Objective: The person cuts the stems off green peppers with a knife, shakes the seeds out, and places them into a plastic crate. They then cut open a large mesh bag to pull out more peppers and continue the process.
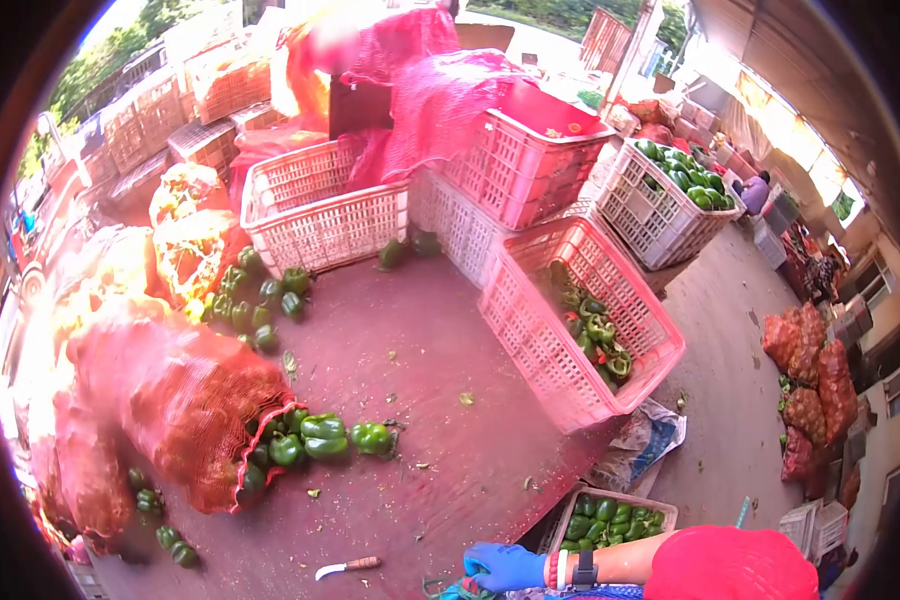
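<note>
My right hand (pixel 505 567), in a blue glove, is at the bottom edge with its fingers curled down. A teal, stringy tangle (pixel 458 590) lies right at its fingertips; what the fingers hold is hidden. Left of it, a knife (pixel 348 567) with a wooden handle and a short pale blade rests on the reddish table (pixel 410 330). Beside my forearm stands a crate of green peppers (pixel 618 520). Farther up the table, several green peppers (pixel 325 436) spill from the mouth of an orange mesh sack (pixel 175 390). My left hand is out of view.
A tilted pink crate (pixel 530 330) holds cut pepper pieces at the table's right edge. Behind are a white crate (pixel 325 225), a red crate (pixel 525 170) and a crate full of peppers (pixel 660 215). More mesh sacks (pixel 835 385) stand along the right wall.
</note>
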Available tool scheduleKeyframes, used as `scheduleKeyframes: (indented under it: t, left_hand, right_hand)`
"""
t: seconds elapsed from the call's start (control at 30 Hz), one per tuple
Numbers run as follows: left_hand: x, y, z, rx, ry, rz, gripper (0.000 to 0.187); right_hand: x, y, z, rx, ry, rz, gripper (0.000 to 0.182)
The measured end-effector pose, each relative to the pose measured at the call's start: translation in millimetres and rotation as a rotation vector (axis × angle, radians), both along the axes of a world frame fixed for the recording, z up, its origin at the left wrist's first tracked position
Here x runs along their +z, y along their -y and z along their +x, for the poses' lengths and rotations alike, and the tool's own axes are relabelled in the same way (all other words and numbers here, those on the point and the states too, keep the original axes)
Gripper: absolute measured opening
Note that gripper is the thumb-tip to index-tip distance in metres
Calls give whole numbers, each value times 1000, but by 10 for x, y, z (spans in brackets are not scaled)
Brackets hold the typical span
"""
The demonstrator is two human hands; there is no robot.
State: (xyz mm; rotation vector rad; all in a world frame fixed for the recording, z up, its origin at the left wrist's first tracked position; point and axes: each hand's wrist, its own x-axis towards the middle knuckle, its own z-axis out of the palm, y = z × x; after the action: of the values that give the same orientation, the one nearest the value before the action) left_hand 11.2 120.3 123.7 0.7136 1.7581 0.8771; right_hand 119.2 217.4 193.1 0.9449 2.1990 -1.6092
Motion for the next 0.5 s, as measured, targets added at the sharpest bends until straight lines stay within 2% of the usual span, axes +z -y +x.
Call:
scheduleKeyframes:
  t: [0.1, 0.2, 0.23, 0.27, 0.3, 0.4, 0.43, 0.5]
  left_hand:
    - [31, -42, 80, -66, 21, 26, 26]
    - [96, 58, 128, -132, 69, 49, 26]
    - [129, 109, 108, -156, 96, 50, 26]
    - [180, 172, 74, -169, 117, 58, 26]
    - [248, 251, 7, -179, 148, 61, 26]
    - [528, 516, -288, -180, 219, 83, 26]
    - [589, 605, -378, -182, 207, 104, 27]
    - [585, 699, -391, -229, 95, 186, 27]
  right_hand:
    - [-147, 79, 120, 45, 71, 100, 28]
    - [-566, 129, 404, 86, -13, -222, 28]
    - [-531, -50, 426, 127, 12, -653, 31]
    - [-441, -229, 529, -12, -22, -1093, 37]
    - [-186, -503, 553, 4, -14, -1179, 41]
    - [-743, -1008, 1142, -135, -52, -616, 34]
    - [-663, -1184, 1021, -3, 347, -153, 54]
    - [-5, -849, 696, -202, 136, -319, 67]
